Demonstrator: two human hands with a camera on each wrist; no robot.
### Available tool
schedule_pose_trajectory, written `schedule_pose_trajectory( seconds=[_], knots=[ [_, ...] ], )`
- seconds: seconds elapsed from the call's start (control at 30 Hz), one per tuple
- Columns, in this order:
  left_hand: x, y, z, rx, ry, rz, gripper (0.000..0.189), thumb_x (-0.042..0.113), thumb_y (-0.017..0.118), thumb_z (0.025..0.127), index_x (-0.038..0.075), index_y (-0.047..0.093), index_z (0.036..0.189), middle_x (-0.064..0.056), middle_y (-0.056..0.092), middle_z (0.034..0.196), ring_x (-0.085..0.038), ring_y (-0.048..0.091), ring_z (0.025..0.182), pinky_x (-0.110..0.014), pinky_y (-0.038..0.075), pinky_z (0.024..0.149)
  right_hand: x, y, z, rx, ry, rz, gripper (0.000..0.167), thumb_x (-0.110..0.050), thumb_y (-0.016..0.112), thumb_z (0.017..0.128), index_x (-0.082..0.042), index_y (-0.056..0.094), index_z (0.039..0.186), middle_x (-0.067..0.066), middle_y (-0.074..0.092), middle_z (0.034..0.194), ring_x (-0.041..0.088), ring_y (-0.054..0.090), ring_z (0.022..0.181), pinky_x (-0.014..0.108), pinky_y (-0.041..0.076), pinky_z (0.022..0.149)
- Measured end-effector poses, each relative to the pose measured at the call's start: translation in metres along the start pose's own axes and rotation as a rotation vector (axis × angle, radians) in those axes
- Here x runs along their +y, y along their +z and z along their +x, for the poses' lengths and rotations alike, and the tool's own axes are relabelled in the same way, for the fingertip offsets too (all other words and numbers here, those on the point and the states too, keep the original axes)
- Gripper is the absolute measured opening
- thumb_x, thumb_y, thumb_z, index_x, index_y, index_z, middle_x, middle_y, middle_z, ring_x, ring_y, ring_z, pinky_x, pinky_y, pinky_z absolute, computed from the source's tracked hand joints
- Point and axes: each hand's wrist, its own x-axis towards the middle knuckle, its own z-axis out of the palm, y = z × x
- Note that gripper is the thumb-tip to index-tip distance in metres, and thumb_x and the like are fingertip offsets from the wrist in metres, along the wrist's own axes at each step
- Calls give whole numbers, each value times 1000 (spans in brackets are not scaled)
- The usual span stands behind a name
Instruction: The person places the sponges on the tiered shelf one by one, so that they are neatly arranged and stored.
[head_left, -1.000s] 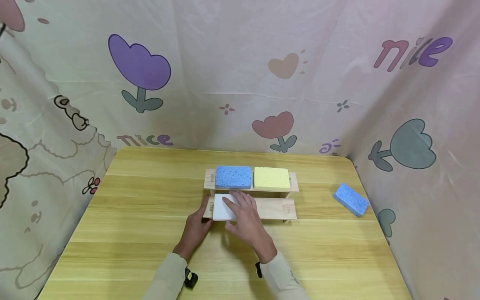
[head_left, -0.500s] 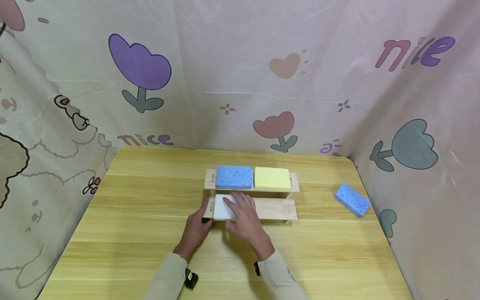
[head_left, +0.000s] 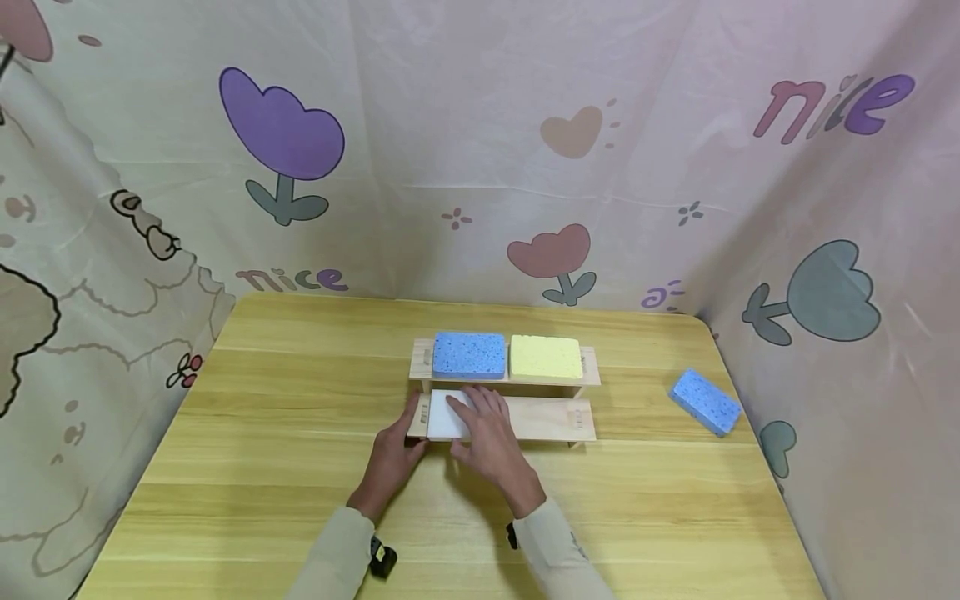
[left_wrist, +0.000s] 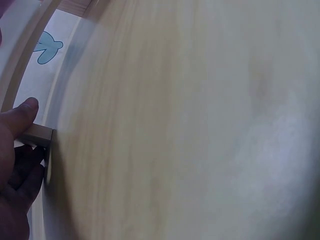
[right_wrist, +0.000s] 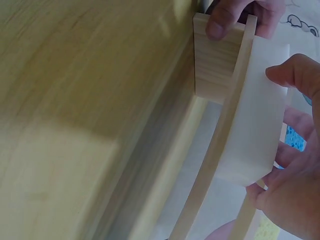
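A small two-step wooden rack stands in the middle of the table in the head view. On the left part of its front step lies a white sponge, a smooth rectangular block. My right hand holds this sponge, thumb on its near face and fingers round the far side in the right wrist view. My left hand grips the rack's left end, its thumb on the wooden end support. A blue sponge and a yellow sponge lie side by side on the rear step.
Another blue sponge lies at an angle on the right side of the wooden table. A printed curtain with flowers and lettering hangs behind the table and along both sides.
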Motion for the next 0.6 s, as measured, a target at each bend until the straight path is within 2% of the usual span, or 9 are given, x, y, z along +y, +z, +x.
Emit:
schedule_pose_trajectory(
  seconds=[0.27,0.6],
  knots=[
    [1,-1,-1,-3,-2,0,89,2,79,73,8,32,148,-26,63,120,-37,63,107,-44,54,89,1,3,2,-17,12,2,60,-23,72,76,-16,56,133,12,50,139,29,42,130,48,31,113],
    [-1,0,-1,19,28,-7,87,1,79,73,6,33,147,-26,64,118,-37,64,105,-43,56,85,2,2,4,-29,13,-15,60,-25,71,76,-18,55,134,10,51,139,27,44,129,47,32,112]
  ],
)
